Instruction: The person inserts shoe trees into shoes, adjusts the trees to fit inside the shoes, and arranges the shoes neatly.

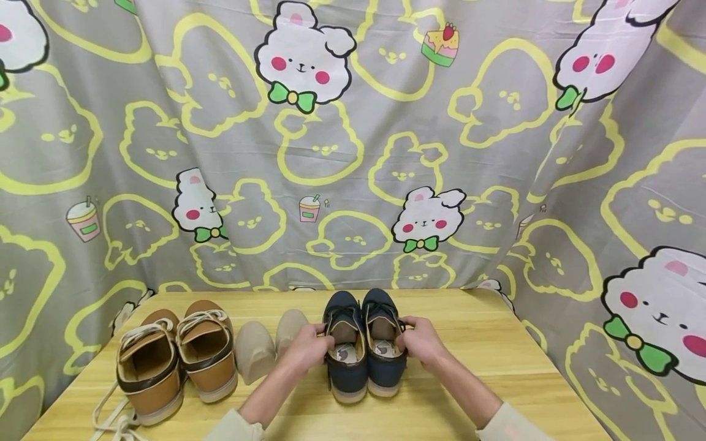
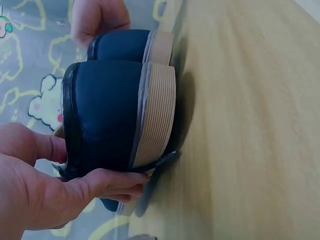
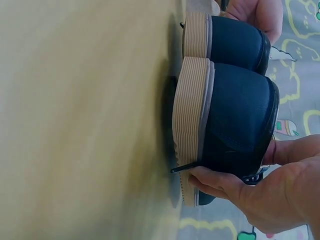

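Note:
A pair of navy shoes with black laces and tan ribbed soles stands side by side in the head view, toes to the back and heels toward me. My left hand (image 1: 313, 346) grips the left shoe (image 1: 347, 377) by its outer side, thumb inside the opening and fingers along the outside. On the other side, my right hand (image 1: 423, 340) holds the right shoe (image 1: 383, 372) the same way. Both wrist views show the shoe heels (image 2: 107, 115) close over the wooden table, with shadow beside the soles (image 3: 190, 110). A dark lace end hangs by the fingers (image 3: 217, 182).
Left of the navy pair are two beige, rounded, toe-shaped pieces (image 1: 256, 352), partly behind my left forearm. Further left stand brown shoes (image 1: 212, 367) with cream laces, one lace trailing over the wooden table (image 1: 463, 392). A patterned grey curtain (image 1: 342, 202) borders the table's back and sides.

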`<state>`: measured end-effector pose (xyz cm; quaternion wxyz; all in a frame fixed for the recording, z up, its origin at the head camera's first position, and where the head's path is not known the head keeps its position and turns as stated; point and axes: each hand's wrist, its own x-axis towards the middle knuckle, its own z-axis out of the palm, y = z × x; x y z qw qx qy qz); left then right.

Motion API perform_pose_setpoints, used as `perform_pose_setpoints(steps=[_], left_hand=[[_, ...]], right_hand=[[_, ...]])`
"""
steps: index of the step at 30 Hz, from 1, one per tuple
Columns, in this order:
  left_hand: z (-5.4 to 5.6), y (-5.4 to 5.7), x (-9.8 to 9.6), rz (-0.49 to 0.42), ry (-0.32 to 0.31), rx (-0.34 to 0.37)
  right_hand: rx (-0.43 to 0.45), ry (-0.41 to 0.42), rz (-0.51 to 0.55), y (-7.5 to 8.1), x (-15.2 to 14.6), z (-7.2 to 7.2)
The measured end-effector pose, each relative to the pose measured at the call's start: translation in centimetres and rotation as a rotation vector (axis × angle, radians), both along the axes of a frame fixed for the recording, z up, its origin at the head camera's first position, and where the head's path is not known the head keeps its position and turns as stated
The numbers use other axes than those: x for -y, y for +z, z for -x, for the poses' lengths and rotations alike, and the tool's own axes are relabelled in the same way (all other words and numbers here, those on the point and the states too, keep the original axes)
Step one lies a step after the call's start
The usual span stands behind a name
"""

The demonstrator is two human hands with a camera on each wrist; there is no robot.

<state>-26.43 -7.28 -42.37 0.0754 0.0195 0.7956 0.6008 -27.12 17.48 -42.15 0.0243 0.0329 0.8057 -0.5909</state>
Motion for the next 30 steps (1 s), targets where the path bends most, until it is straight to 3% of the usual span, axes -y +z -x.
perform_pose_setpoints(steps=[5, 17, 25, 30], left_hand=[[0.4, 1.1, -1.6, -0.047, -0.009, 0.015], [2.3, 3.1, -7.9, -0.127, 0.000, 0.024], [3.4, 2.4, -12.9, -0.059, 0.073, -0.030], [3.7, 1.8, -15.7, -0.061, 0.116, -0.006]], right_hand=[[-0.005, -0.010, -0.003, 1.1, -1.6, 0.6], [0.007, -0.066, -0.037, 3.7, -7.5, 1.6], [0.031, -0.107, -0.063, 3.5, -11.6, 2.6], [0.034, -0.140, -0.094, 2.6, -14.2, 3.2]])
